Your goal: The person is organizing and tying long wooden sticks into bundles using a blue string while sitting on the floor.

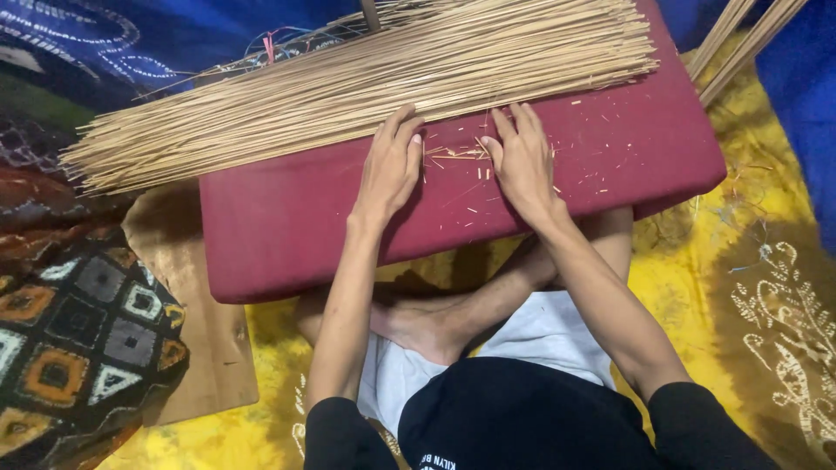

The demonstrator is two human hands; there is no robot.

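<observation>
While both arms reach forward, the left hand (pixel 389 165) lies flat, fingers released, fingertips touching the bundle of thin sticks (pixel 366 78) along the red cushion's (pixel 279 235) far edge. Just right, the right hand (pixel 522 161) rests open among splinters (pixel 457 155); bare cushion spreads nearer.

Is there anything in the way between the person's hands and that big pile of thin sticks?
Nothing visible. The left hand and right hand lie flat on the red cushion, their fingertips already at the near edge of the pile of thin sticks. Only a few small broken stick bits lie on the cushion between the two hands.
</observation>
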